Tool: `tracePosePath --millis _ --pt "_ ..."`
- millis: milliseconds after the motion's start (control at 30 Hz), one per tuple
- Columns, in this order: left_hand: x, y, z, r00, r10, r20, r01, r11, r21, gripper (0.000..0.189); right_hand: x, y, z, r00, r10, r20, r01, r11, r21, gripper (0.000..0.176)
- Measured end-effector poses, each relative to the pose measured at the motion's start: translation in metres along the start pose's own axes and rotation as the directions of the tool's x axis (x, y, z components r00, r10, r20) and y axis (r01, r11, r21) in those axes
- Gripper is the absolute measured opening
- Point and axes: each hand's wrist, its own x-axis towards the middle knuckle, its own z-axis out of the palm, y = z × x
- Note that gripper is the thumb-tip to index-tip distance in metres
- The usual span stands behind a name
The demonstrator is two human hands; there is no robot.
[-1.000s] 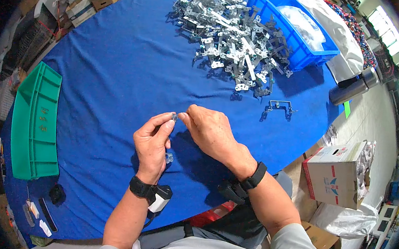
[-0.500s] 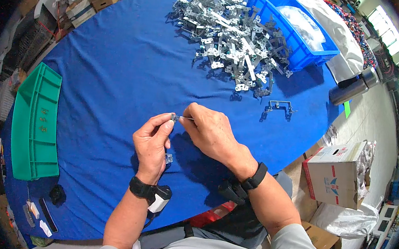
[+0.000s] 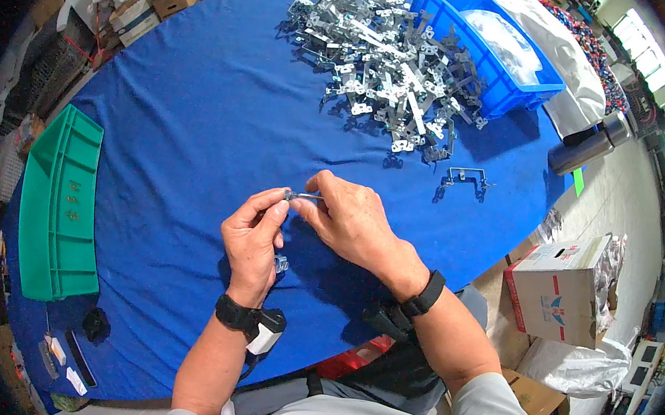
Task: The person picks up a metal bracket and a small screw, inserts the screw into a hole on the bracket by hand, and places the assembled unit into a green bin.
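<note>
My left hand [image 3: 252,236] is closed, pinching a small metal bracket [image 3: 289,194] between thumb and fingertips. The other end of what seems to be the same bracket shows below the palm; its middle is hidden by the fingers. My right hand [image 3: 355,224] is closed around a thin metal shaft [image 3: 307,196], like a screwdriver's, whose handle is hidden in the palm. The shaft's tip meets the bracket at the left fingertips. A U-shaped metal bracket [image 3: 468,172] lies alone on the blue cloth [image 3: 189,132], right of my hands.
A heap of metal brackets [image 3: 385,54] lies at the back, beside a blue bin [image 3: 508,96] holding clear plastic. On the left stands a green tray [image 3: 60,207] with a few small pieces inside. A steel flask [image 3: 591,143] is at the right edge, a carton [image 3: 554,290] below.
My right fingers have shifted slightly around the shaft, and more of it shows between the hands. The left hand and the bracket have barely moved.
</note>
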Motion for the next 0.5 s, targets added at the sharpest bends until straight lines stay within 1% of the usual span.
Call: tracePosePath --millis 33,67,133,167,233,367,433,467,500 --pt "0.0001 -0.0006 -0.0001 1.0 0.0 -0.003 0.0 1.0 0.007 0.017 0.0001 0.0 -0.0001 0.997 -0.031 -0.072 0.039 0.993 0.113 0.023" --pt "0.0002 -0.0009 -0.0003 1.0 0.0 -0.006 0.0 1.0 0.013 0.017 0.0004 0.0005 0.0003 0.997 -0.031 -0.072 0.039 0.993 0.113 0.023" --pt "0.0008 0.0003 -0.0012 1.0 -0.008 0.009 0.008 1.0 0.015 0.017 0.0003 0.002 0.002 0.998 -0.05 -0.047 0.052 0.998 0.029 0.027" --pt "0.001 0.0007 -0.0015 1.0 -0.016 0.026 0.015 1.0 0.016 0.018 -0.0002 0.0016 0.0029 0.998 -0.05 -0.047 0.052 0.998 0.029 0.027" --pt "0.0017 -0.0011 -0.0024 0.999 0.0 0.036 0.0 1.0 0.021 0.018 -0.0011 0.0 0.0051 1.0 0.021 0.006 -0.02 0.997 -0.08 0.029" --pt "0.0008 -0.0006 -0.0013 0.998 0.027 0.062 -0.028 1.0 0.012 0.019 -0.0007 0.0018 0.0062 0.999 0.036 0.008 -0.035 0.994 -0.1 0.029" --pt "-0.0006 0.0011 -0.0017 0.999 0.015 0.047 -0.016 1.0 0.021 0.019 -0.0007 0.0044 0.0083 0.999 -0.008 -0.045 0.008 1.0 -0.007 0.029" --pt "-0.0009 0.0017 -0.0018 0.999 0.003 0.032 -0.004 1.0 0.029 0.019 -0.0004 0.004 0.0079 0.999 -0.008 -0.045 0.008 1.0 -0.007 0.029" --pt "-0.0008 0.0014 -0.0008 0.999 0.003 0.032 -0.004 1.0 0.029 0.019 0.0 0.003 0.007 0.998 -0.002 -0.066 0.005 0.999 0.053 0.028"
